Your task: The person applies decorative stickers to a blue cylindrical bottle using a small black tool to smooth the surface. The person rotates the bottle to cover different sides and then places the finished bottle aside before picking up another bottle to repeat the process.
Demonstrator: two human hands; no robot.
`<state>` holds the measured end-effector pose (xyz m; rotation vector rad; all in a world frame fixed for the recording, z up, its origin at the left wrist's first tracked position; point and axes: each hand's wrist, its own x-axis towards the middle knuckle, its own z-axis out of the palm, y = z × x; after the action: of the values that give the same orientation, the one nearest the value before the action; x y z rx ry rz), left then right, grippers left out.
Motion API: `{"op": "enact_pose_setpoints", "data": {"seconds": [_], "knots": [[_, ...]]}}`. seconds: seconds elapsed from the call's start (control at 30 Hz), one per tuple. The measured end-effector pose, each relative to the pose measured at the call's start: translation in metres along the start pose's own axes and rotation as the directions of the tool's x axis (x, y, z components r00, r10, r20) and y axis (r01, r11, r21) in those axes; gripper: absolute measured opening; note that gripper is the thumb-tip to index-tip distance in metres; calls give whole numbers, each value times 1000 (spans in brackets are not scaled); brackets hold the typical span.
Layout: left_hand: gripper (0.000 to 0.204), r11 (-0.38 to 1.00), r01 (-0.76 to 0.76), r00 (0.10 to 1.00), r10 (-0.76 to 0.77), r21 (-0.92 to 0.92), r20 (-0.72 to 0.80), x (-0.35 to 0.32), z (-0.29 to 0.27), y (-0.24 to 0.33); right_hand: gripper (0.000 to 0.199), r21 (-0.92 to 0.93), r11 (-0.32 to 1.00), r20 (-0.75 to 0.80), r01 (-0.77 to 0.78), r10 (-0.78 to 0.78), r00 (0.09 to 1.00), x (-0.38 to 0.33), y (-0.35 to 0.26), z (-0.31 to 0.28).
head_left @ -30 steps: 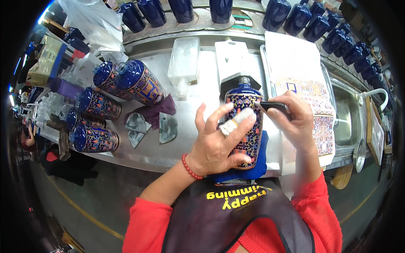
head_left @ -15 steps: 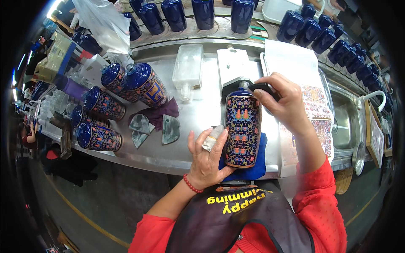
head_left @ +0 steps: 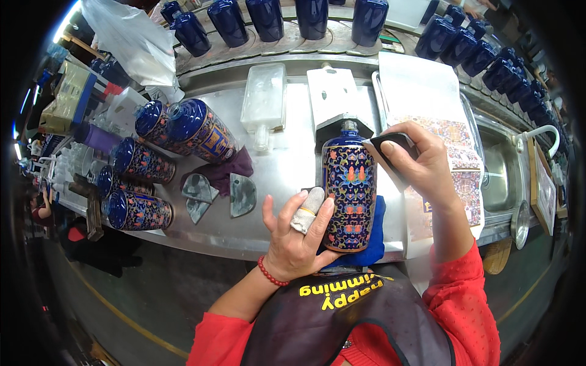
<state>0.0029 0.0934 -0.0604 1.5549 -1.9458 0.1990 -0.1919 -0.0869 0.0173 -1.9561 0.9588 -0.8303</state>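
Steel worktable (head_left: 287, 177), seen from above. Patterned blue bottle (head_left: 348, 194) lies at the table's near edge, neck pointing away from the person, resting on a blue cloth (head_left: 373, 241) that shows under its base and right side.

Left hand (head_left: 297, 238) cups the bottle's lower left flank; fingers loosely spread and curled against the glass, one finger wrapped in pale tape, a red bead bracelet at the wrist. Grip looks light, more a steadying hold than a clamp.

Right hand (head_left: 425, 165) is at the bottle's upper right shoulder, fingers pinched closed on a small black pad (head_left: 390, 146) whose edge meets the bottle near the neck.

Right of the bottle: sheets of patterned decals (head_left: 455, 177) on a white tray. Left of the bottle: purple rag (head_left: 223, 171), grey scraps (head_left: 242, 195), and several finished patterned bottles (head_left: 195, 129) lying on their sides. Beyond the bottle: a clear plastic flask (head_left: 264, 100) lying flat, then a row of plain dark-blue bottles (head_left: 312, 17) standing along the far edge.
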Motion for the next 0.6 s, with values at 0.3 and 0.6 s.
{"op": "enact_pose_setpoints", "data": {"seconds": [0.3, 0.6], "knots": [[88, 999, -21, 1000, 21, -36, -16, -3, 8, -5, 15, 21, 1000, 34, 22, -23, 999, 10, -3, 2], [87, 999, -14, 1000, 13, -45, -26, -5, 10, -5, 18, -30, 998, 72, -47, 50, 996, 10, -8, 2]]}}
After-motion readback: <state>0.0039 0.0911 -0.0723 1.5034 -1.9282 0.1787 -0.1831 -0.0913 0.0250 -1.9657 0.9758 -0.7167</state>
